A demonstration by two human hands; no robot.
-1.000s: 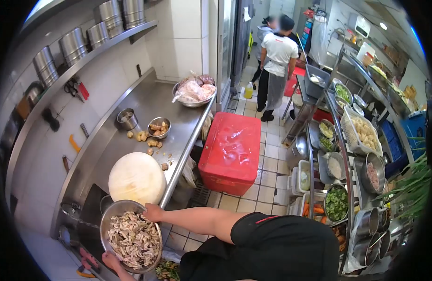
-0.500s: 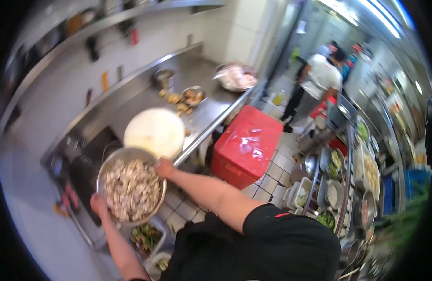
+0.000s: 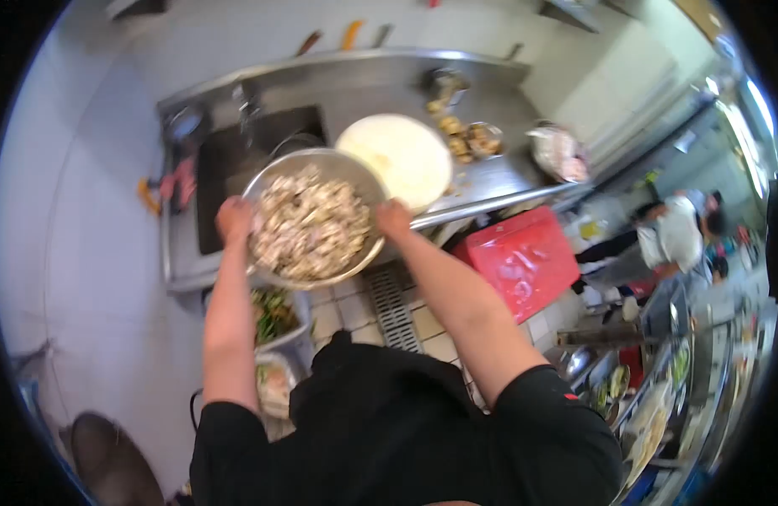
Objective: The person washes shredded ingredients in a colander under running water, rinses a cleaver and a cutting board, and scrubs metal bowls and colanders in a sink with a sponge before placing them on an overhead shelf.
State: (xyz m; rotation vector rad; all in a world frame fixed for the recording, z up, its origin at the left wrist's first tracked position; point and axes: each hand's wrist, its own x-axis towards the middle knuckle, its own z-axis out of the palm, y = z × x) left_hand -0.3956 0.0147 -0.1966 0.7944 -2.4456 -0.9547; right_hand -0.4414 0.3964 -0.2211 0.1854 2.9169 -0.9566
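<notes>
A wide metal bowl full of chopped pale and greyish pieces, perhaps meat, is held up between my hands. Its left rim is gripped by my left hand, fingers closed around the edge. On the opposite side my right hand grips the rim. The bowl hangs before the counter's front edge, overlapping part of the sink and the round white cutting board. The undersides of the bowl and some fingers are hidden.
Small yellowish pieces lie beside a small bowl on the steel counter. A bowl of pale meat stands at its right end. Below are a red box, a tub of greens and a floor drain. People stand far right.
The view has turned left, so the counter, red box and people appear farther right and rotated. Both hands still hold the bowl, which now appears higher and farther right in view.
</notes>
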